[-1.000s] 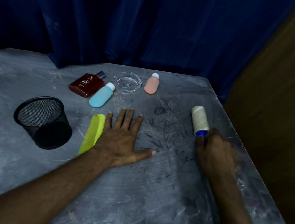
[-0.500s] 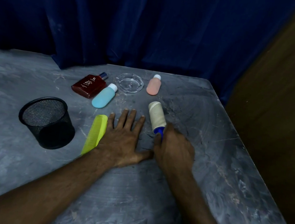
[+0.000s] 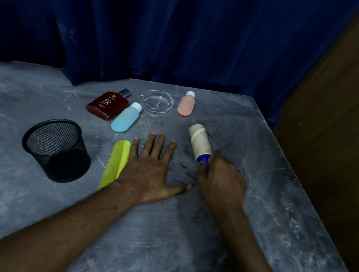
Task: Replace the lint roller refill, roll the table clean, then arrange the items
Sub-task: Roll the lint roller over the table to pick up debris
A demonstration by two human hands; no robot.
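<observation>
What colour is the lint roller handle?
Blue, showing between the roll and the right hand on the lint roller; head view, the only one.

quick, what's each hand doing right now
Left hand: open, flat on the table, holding nothing.
Right hand: closed around the blue handle of the lint roller.

A grey, marbled worktop [image 3: 253,224], scuffed and streaked with dark marks, is seen under dim light. Behind it a dark blue curtain [image 3: 164,32] is hung in deep folds, reaching the worktop's far edge. To the right a plain brown wall [image 3: 344,133] is seen in shadow.
</observation>
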